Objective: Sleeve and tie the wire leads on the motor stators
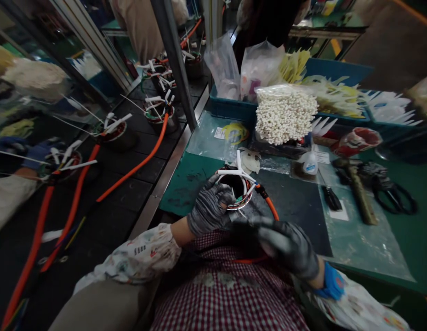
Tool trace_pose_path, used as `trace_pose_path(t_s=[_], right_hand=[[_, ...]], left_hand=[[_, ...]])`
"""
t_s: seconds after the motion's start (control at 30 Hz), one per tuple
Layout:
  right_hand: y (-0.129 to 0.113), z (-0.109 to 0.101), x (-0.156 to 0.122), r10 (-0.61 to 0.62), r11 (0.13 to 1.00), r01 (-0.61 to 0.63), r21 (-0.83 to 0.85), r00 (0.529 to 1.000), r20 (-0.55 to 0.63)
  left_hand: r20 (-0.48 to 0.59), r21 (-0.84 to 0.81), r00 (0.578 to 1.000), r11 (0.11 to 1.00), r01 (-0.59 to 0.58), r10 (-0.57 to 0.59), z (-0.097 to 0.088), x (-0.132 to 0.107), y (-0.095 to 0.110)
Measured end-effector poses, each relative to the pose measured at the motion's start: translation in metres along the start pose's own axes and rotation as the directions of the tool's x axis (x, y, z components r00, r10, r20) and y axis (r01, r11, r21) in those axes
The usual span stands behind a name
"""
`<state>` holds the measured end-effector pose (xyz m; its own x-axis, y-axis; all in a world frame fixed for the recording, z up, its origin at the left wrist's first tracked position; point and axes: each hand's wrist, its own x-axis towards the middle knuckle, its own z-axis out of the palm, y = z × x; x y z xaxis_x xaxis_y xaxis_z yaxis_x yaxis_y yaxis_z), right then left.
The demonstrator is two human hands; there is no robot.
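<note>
Your left hand (212, 204) grips the wound stator (238, 186) by its rim toward the near-left corner of the desk (185, 184), apparently steadying it; right hand (285, 246) blurred, can't tell its grip; next move likely calls for minding the white-sleeved leads (238, 173).

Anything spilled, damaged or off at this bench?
One minor thing: dark smudges mark the green work mat, left of the round, white-sleeved wire-wound part; possibly grime, as the green around them is plainer. Nothing else clearly stands out.
</note>
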<state>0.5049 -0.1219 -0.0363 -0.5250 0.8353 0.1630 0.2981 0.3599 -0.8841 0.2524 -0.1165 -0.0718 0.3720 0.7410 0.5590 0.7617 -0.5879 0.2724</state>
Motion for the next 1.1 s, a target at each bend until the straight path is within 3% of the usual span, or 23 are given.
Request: trace_pose_path(t_s=[0.13, 0.23, 0.3, 0.4, 0.5, 0.6, 0.63, 0.7, 0.8, 0.9, 1.1], right_hand=[[0.007, 0.008, 0.04, -0.095, 0.975, 0.071, -0.213, 0.989, -0.109], [0.003, 0.004, 0.067, -0.122, 0.875, 0.106, -0.472, 0.992, -0.005], [0.0, 0.003, 0.078, -0.104, 0.84, 0.122, -0.529, 0.993, 0.064], [0.003, 0.005, 0.082, -0.117, 0.925, 0.11, -0.364, 0.993, 0.001], [0.01, 0.001, 0.08, -0.018, 0.998, 0.012, -0.055, 0.993, -0.118], [0.011, -0.007, 0.076, 0.112, 0.985, -0.116, 0.13, 0.993, 0.034], [0.01, -0.009, 0.075, 0.138, 0.978, -0.15, 0.143, 0.986, 0.092], [0.008, -0.012, 0.076, 0.163, 0.978, -0.174, 0.117, 0.982, 0.101], [0.004, -0.011, 0.08, 0.132, 0.99, -0.13, 0.049, 0.99, -0.043], [-0.002, -0.009, 0.083, 0.083, 0.997, -0.083, -0.001, 0.992, -0.097], [-0.01, -0.007, 0.083, 0.027, 0.995, -0.027, 0.095, 1.0, 0.002]], left_hand=[[-0.014, -0.095, 1.0, 0.995, -0.024, 0.022, -0.001, 0.004, -0.004], [-0.065, -0.148, 0.998, 0.989, -0.026, 0.017, 0.001, 0.005, -0.004], [-0.078, -0.165, 0.997, 0.986, -0.019, 0.006, 0.003, 0.004, -0.003], [-0.002, -0.147, 0.999, 0.989, -0.032, 0.032, 0.006, 0.005, -0.004], [0.193, -0.1, 0.979, 0.994, -0.042, 0.061, 0.005, 0.009, -0.008], [0.276, -0.066, 0.961, 0.998, -0.004, 0.022, 0.003, 0.011, -0.008], [0.272, -0.059, 0.962, 0.998, 0.006, 0.01, 0.004, 0.011, -0.008], [0.258, -0.062, 0.966, 0.998, 0.009, 0.007, 0.005, 0.01, -0.007], [0.227, -0.102, 0.974, 0.995, 0.001, 0.022, 0.007, 0.008, -0.009], [0.164, -0.126, 0.986, 0.992, -0.004, 0.025, 0.005, 0.007, -0.008], [0.007, -0.109, 1.0, 0.994, -0.014, 0.015, 0.0, 0.005, -0.007]])
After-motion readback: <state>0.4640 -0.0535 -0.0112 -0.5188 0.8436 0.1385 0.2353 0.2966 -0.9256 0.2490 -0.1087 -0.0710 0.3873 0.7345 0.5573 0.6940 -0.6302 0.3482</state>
